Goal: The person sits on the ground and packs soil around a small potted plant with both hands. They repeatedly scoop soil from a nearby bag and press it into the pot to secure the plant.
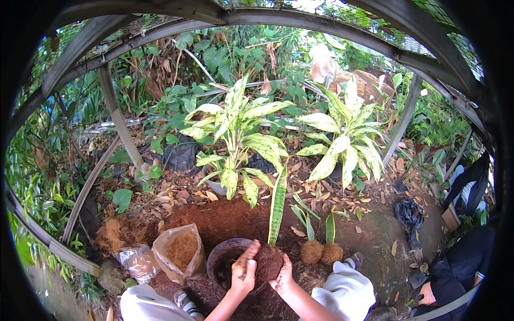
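A dark brown root ball (269,263) with one tall yellow-edged snake plant leaf (278,204) rising from it is in front of me. My right hand (283,274) cups its right side, fingers curled around it. Along the ball's left side my left hand (245,268) is raised with its fingers stretched out, soil on the skin; whether it presses on the ball I cannot tell. Beneath both hands stands a round dark pot (215,261), partly hidden by them. Two fibre-wrapped balls (311,252) with snake plant cuttings (330,228) lie on the ground to the right.
An opened bag of coconut fibre (182,250), a clear plastic bag (139,263) and loose fibre (112,236) sit left. Variegated plants (237,140) stand ahead. A black plastic bag (408,218) lies right, near another person (461,269). Wooden posts (118,116) frame the space.
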The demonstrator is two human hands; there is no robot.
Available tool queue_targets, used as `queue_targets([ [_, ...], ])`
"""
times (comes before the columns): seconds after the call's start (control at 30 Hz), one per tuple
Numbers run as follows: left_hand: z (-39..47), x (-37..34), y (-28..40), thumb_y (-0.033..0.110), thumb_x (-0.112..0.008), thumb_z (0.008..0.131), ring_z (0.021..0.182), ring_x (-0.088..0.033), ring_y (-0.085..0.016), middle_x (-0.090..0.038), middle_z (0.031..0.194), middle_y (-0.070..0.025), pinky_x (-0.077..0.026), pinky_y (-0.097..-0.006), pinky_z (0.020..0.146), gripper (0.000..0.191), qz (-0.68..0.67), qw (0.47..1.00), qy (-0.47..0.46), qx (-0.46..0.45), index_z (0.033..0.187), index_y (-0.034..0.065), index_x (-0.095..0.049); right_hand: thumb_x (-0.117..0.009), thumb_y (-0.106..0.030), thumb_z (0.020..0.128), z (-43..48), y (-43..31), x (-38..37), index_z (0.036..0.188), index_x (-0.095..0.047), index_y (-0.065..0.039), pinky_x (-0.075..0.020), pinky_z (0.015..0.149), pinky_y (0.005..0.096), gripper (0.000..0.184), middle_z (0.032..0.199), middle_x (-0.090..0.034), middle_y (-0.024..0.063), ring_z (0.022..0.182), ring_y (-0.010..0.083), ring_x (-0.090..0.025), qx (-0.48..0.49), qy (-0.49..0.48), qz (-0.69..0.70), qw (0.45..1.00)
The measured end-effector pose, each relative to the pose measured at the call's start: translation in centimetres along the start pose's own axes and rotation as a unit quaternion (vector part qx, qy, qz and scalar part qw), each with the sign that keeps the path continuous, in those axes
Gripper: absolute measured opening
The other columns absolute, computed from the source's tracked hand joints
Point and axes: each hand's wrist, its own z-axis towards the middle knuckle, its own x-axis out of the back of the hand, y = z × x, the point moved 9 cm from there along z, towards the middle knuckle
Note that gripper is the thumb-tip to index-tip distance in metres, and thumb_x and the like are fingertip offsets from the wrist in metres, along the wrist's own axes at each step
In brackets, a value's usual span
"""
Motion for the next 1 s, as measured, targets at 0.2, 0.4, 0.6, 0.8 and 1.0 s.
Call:
queue_targets([
  [0.2,0.0,-1.6,-2.0,0.038,-0.038,0.098,0.121,-0.048,-0.028,-0.053,0.128,-0.0189,-0.034,-0.038,0.104,0.051,-0.043,0.995,-0.044,0.08,0.123,-0.0046,-0.051,-0.031,-0.033,0.097,-0.6,-0.6,-0.6,0.116,-0.054,-0.006,-0.047,0.093,0.0418,0.041,0.114,-0.061,0.0117,0.104,0.0259,-0.06,0.018,0.01,-0.026,0.999],
  [0.4,-0.8,-1.4,-3.6,0.042,-0.042,0.096,0.121,-0.048,-0.026,-0.052,0.129,-0.0164,-0.034,-0.0364,0.104,0.056,-0.071,0.989,-0.017,0.131,0.13,-0.0027,-0.046,-0.031,-0.034,0.097,-0.3,-0.7,-0.7,0.116,-0.055,-0.005,-0.0468,0.093,0.0417,0.042,0.114,-0.061,0.0119,0.104,0.0263,-0.06,0.014,0.009,-0.012,1.0],
  [0.6,-2.1,-1.7,-4.9,0.037,-0.042,0.098,0.122,-0.047,-0.023,-0.051,0.131,-0.0145,-0.032,-0.0343,0.105,0.052,-0.046,0.974,-0.041,0.216,0.132,-0.0024,-0.044,-0.03,-0.034,0.097,-0.2,-0.7,-0.8,0.117,-0.054,-0.005,-0.0468,0.093,0.0422,0.042,0.113,-0.061,0.0125,0.103,0.0266,-0.06,-0.001,-0.005,-0.011,1.0],
  [0.8,-1.8,-2.0,-4.5,0.04,-0.04,0.098,0.121,-0.048,-0.024,-0.052,0.13,-0.0167,-0.032,-0.0365,0.105,0.055,-0.076,0.98,-0.017,0.181,0.129,-0.0057,-0.046,-0.032,-0.032,0.097,0.0,-1.3,-0.9,0.115,-0.055,-0.005,-0.0477,0.091,0.0414,0.039,0.111,-0.062,0.0117,0.101,0.025,-0.061,0.021,-0.003,-0.033,0.999],
  [1.0,-0.6,-0.4,-2.4,0.04,-0.044,0.095,0.122,-0.048,-0.028,-0.053,0.129,-0.0176,-0.032,-0.0386,0.105,0.058,-0.039,0.996,0.08,0.029,0.129,-0.0072,-0.046,-0.033,-0.03,0.097,-0.1,-1.3,-1.2,0.112,-0.056,-0.005,-0.0484,0.09,0.0406,0.037,0.108,-0.063,0.011,0.099,0.0248,-0.061,0.012,-0.009,-0.025,1.0],
])
